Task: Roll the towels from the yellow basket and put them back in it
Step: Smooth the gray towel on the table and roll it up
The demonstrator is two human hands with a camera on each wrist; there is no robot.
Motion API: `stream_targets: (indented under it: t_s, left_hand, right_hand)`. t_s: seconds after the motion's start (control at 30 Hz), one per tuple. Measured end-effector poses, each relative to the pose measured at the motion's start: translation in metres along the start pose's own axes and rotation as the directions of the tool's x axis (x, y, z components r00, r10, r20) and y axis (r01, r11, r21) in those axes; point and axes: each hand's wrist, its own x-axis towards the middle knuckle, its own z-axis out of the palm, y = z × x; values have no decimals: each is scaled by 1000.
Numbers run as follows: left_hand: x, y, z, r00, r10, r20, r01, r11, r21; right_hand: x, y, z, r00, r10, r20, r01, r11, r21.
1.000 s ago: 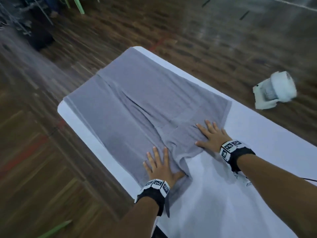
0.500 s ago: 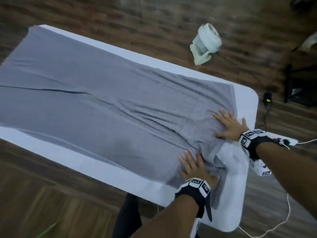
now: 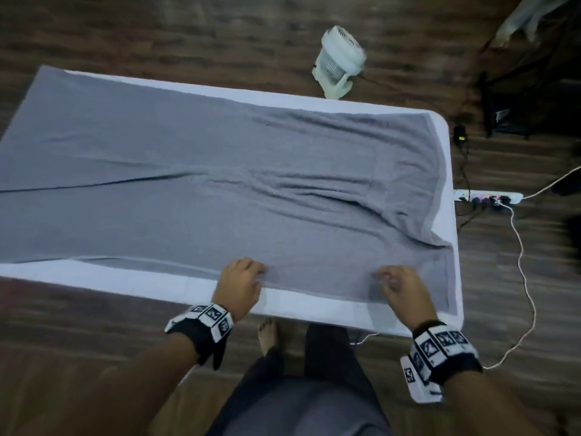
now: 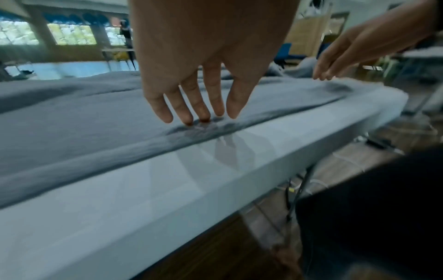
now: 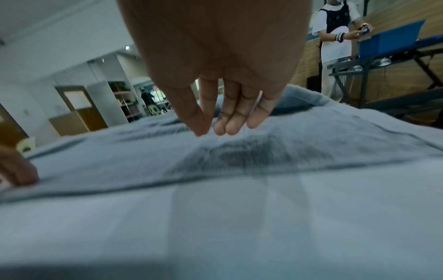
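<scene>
- Grey towel (image 3: pixel 220 184) lay spread flat on the white table (image 3: pixel 176 286).
- Left hand (image 3: pixel 239 284) pressed its near edge, fingers straight.
- Right hand (image 3: pixel 405 291) hovered just above it, fingers loose, pinching nothing.

Left hand (image 3: pixel 239 286), right hand (image 3: pixel 404 292): fingers downturned.

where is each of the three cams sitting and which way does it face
Head: worn on the head, looking down at the grey towel on the white table; both forearms, hands, a foot show.
Left wrist: along the left hand, fingers touching the towel's near edge.
Right wrist: along the right hand above the towel.
All share the towel; the left wrist view also catches the right hand.
</scene>
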Motion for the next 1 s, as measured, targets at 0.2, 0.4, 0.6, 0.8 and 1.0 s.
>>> stream_targets:
  t_s: [0.2, 0.4, 0.6, 0.8, 1.0]
  left_hand:
    - [7, -45, -14, 969, 239, 58, -243, 967, 80]
    - [14, -38, -11, 933, 326, 155, -346, 930, 124]
    - [14, -35, -10, 960, 253, 124, -266, 958, 105]
    - [7, -29, -15, 981, 185, 64, -189, 980, 63]
    - [-30, -29, -16, 964, 261, -45, -262, 965, -8]
  right_hand:
    - [-26, 12, 17, 998, -56, -39, 50, 986, -157]
    - [-42, 18, 2, 999, -10, 39, 20, 967, -255]
    - [-43, 20, 3, 997, -71, -21, 58, 923, -381]
    - [-38, 9, 0, 997, 76, -34, -82, 956, -283]
    - [-92, 0, -1, 985, 175, 1, -171, 967, -191]
